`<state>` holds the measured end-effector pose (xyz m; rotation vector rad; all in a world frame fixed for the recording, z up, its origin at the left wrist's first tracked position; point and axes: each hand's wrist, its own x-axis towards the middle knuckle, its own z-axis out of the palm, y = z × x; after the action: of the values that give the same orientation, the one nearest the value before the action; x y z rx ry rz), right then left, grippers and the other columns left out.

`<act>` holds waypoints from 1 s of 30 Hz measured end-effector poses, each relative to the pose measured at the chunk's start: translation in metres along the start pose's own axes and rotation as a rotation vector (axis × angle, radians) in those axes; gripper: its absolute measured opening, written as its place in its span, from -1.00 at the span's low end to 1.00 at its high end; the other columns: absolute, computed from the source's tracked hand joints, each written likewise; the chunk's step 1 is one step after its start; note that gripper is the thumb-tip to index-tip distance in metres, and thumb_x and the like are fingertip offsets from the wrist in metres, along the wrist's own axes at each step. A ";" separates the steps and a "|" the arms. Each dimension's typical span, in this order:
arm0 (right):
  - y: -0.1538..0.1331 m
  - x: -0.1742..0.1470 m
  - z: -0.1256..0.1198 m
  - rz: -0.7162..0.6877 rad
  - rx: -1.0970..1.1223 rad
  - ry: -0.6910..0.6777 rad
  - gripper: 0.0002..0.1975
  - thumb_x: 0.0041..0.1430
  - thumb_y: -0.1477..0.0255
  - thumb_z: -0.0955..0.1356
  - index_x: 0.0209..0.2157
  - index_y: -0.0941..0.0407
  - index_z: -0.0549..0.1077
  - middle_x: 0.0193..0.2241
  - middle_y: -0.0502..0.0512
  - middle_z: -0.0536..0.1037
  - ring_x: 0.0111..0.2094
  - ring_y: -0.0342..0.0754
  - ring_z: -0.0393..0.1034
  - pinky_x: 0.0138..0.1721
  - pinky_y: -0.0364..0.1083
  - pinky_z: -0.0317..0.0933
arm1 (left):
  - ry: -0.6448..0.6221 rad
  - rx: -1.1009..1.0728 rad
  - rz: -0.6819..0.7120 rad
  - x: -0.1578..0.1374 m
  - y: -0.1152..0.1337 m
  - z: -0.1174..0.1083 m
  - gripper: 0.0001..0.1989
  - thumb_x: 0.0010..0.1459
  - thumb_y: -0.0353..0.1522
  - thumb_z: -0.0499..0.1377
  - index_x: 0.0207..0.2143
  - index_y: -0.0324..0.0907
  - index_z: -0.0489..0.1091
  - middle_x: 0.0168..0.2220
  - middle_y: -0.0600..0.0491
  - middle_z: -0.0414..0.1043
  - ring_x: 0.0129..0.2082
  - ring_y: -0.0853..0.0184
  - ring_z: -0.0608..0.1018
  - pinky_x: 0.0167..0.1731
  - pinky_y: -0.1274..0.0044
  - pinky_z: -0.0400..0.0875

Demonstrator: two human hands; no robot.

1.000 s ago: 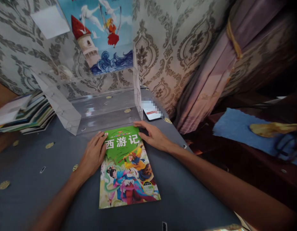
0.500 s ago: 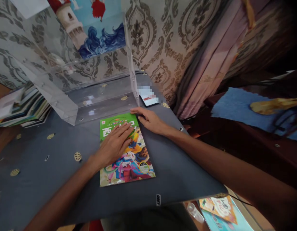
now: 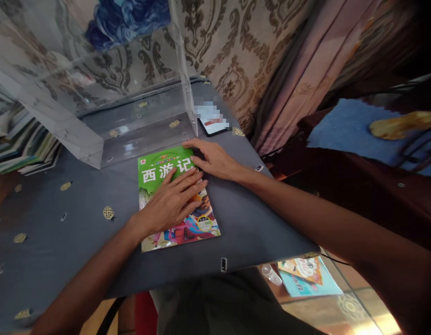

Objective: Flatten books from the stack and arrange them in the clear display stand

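Note:
A colourful picture book [image 3: 153, 187] with a green top and white Chinese characters lies closed on the grey patterned tablecloth [image 3: 86, 251]. Across the middle of its cover my left hand [image 3: 175, 197] rests flat, fingers stretched toward the right edge. That hand hides part of the cover picture. My right hand [image 3: 213, 160] touches the book's upper right corner, its index finger along the top edge and its thumb at the side. The fingers there are apart, not wrapped round the book.
Behind the book stands a clear acrylic stand [image 3: 145, 132]. A phone [image 3: 211, 120] lies to its right, and a stack of books [image 3: 23, 139] leans at the left. More books [image 3: 306, 277] and a clear plastic bottle [image 3: 271, 274] sit below the table's right edge.
My left hand has slid down and right over the cover, uncovering the white title. My right hand stays at the upper right corner. The view has tilted downward.

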<state>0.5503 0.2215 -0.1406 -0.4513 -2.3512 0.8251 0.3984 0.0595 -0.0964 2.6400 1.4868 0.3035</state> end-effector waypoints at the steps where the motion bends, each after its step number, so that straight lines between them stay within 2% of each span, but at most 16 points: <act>1: 0.000 0.000 0.000 -0.005 -0.019 0.000 -0.54 0.22 0.49 0.24 0.16 0.14 0.34 0.11 0.24 0.51 0.11 0.07 0.42 0.12 0.13 0.31 | 0.011 0.004 0.003 0.000 0.000 0.000 -0.56 0.45 -0.23 -0.06 0.27 -0.19 0.27 0.30 -0.13 0.31 0.38 0.16 0.24 0.36 0.05 0.00; 7: -0.001 -0.002 0.003 -0.041 -0.117 -0.011 -0.55 0.26 0.48 0.22 0.18 0.12 0.32 0.14 0.23 0.48 0.13 0.09 0.38 0.16 0.15 0.25 | 0.044 -0.009 0.098 -0.010 0.016 0.000 -0.62 0.44 -0.25 -0.02 0.19 -0.15 0.37 0.25 -0.08 0.38 0.35 0.16 0.29 0.35 0.11 0.10; 12: -0.001 -0.001 0.003 -0.047 -0.148 -0.016 -0.55 0.27 0.48 0.22 0.18 0.13 0.32 0.16 0.23 0.47 0.16 0.11 0.35 0.17 0.16 0.23 | 0.014 -0.078 0.144 -0.024 0.038 0.000 -0.65 0.40 -0.26 0.08 0.18 -0.05 0.38 0.28 -0.03 0.34 0.39 0.14 0.21 0.39 0.05 -0.06; 16: -0.004 -0.001 0.003 -0.009 -0.171 -0.037 -0.55 0.28 0.48 0.22 0.19 0.11 0.32 0.18 0.20 0.45 0.20 0.10 0.31 0.21 0.15 0.20 | -0.001 -0.125 0.115 -0.025 0.040 0.001 -0.67 0.38 -0.27 0.11 0.16 0.00 0.40 0.27 -0.01 0.36 0.38 0.12 0.23 0.39 0.01 -0.10; 20: -0.008 -0.002 0.002 0.008 -0.172 -0.043 -0.56 0.29 0.48 0.21 0.19 0.10 0.32 0.18 0.18 0.45 0.19 0.10 0.32 0.22 0.15 0.19 | 0.005 -0.118 0.142 -0.028 0.041 0.001 -0.67 0.37 -0.33 0.11 0.15 0.01 0.40 0.24 -0.02 0.40 0.35 0.12 0.28 0.37 0.05 0.02; 23: -0.008 -0.001 0.002 -0.004 -0.166 -0.034 -0.56 0.28 0.50 0.21 0.18 0.11 0.33 0.15 0.19 0.47 0.17 0.10 0.34 0.21 0.13 0.21 | 0.012 -0.083 0.201 -0.035 0.047 0.003 -0.65 0.35 -0.41 0.10 0.16 -0.05 0.39 0.20 -0.04 0.44 0.31 0.15 0.36 0.35 0.13 0.12; 30: -0.011 -0.002 0.005 -0.001 -0.155 -0.033 -0.58 0.29 0.50 0.21 0.15 0.17 0.37 0.17 0.27 0.46 0.21 0.15 0.33 0.23 0.20 0.19 | 0.051 0.013 0.251 -0.039 0.054 0.006 -0.68 0.35 -0.43 0.08 0.12 -0.14 0.40 0.16 -0.07 0.48 0.26 0.14 0.40 0.31 0.18 0.19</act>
<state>0.5474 0.2099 -0.1378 -0.5045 -2.4564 0.6570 0.4250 -0.0021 -0.0975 2.8517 1.1728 0.3840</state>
